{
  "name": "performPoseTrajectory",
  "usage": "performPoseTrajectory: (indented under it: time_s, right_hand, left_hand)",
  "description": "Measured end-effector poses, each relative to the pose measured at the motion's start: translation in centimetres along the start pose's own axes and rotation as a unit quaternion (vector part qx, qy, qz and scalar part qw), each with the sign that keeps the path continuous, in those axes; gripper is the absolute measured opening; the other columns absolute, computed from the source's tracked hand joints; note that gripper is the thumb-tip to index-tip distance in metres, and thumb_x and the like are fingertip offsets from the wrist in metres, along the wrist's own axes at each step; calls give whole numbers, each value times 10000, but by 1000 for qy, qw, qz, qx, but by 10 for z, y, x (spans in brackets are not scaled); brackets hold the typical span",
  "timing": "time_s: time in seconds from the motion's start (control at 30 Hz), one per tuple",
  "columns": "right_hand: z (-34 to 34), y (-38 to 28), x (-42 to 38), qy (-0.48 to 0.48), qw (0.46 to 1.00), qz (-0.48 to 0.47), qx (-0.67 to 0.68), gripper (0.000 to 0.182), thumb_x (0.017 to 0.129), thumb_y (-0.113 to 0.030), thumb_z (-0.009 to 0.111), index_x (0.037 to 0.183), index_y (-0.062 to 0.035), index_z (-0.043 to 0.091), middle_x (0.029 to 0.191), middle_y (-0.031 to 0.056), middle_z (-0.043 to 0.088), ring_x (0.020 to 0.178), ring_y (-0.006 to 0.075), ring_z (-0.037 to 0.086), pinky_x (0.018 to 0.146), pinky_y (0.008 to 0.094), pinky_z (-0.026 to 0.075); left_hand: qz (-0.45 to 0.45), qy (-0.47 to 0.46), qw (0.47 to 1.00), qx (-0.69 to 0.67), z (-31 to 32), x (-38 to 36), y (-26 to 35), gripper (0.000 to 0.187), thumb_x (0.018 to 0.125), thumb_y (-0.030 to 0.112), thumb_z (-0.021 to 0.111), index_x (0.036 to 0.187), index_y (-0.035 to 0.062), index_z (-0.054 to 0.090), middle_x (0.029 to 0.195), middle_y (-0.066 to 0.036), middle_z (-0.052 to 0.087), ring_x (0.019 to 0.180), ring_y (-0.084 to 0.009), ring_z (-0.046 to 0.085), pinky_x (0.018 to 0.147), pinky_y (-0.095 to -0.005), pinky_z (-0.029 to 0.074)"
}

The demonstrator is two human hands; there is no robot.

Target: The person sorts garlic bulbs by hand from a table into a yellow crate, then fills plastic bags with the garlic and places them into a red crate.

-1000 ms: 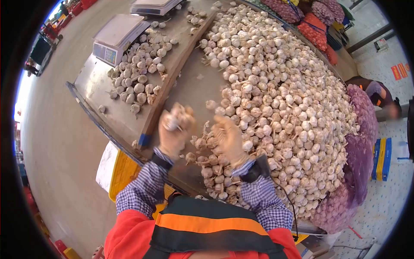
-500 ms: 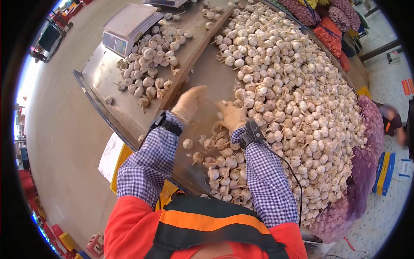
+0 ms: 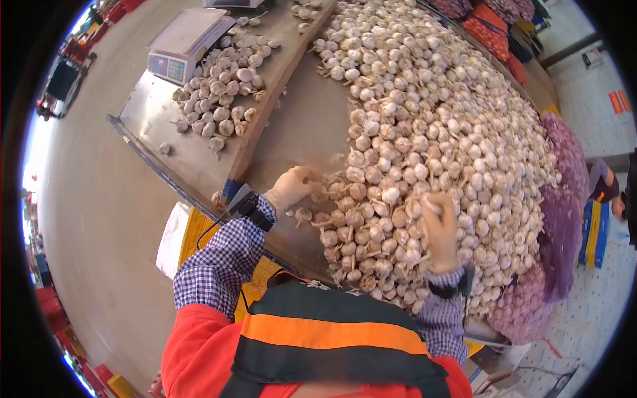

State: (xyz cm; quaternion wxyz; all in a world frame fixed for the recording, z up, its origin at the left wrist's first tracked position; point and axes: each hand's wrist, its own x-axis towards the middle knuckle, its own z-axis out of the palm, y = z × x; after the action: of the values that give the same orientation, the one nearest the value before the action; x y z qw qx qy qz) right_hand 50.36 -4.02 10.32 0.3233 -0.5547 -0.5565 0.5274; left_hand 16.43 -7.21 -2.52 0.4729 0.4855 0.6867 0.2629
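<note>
A large heap of garlic bulbs (image 3: 424,126) covers the right part of the metal table. My left hand (image 3: 292,187) is at the heap's near left edge, its fingers curled and closed at a bulb that shows partly by the fingertips. Over the near part of the heap, my right hand (image 3: 440,229) points away from me with bent fingers closed around a garlic bulb, partly hidden by the fingers. A few loose bulbs (image 3: 302,215) lie just below my left hand. Both hands appear to be gloved.
A wooden divider (image 3: 272,93) runs along the metal table (image 3: 292,126). Left of it are a smaller garlic pile (image 3: 222,86) and a scale (image 3: 189,43). Purple mesh sacks (image 3: 561,192) line the right side. A yellow crate (image 3: 196,232) stands below the near edge. Another person (image 3: 600,182) is at far right.
My right hand has moved right and nearer to me, from the heap's left edge onto the heap. My left hand has come down toward the near bulbs. The view has shifted slightly.
</note>
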Motion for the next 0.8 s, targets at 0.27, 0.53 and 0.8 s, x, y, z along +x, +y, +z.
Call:
performPoseTrajectory:
  time_s: [0.27,0.53,0.8]
  right_hand:
    - [-116,109,-256,504,861,47,49,205,945,-131,547,1137,-60,549,917,-7,515,803,87,486,678,216,423]
    - [-285,350,-507,561,766,150,277,305,994,-220,473,1259,-72,506,961,67,555,855,152,543,707,268,472]
    - [-253,290,-394,664,738,63,103,383,984,-213,499,1312,-16,501,1216,138,590,1052,297,584,908,369,466]
  left_hand:
    - [92,-80,958,259,40,-19,18,549,774,334,722,1215,41,575,1107,-203,591,1034,-318,610,883,-362,498]
    - [-130,-109,893,-416,40,-19,18,360,902,276,466,1048,-15,619,942,-82,613,694,-200,527,649,-314,470]
    - [-149,-135,744,-637,57,-71,31,396,909,310,466,1095,9,642,919,-111,652,702,-211,551,647,-320,471]
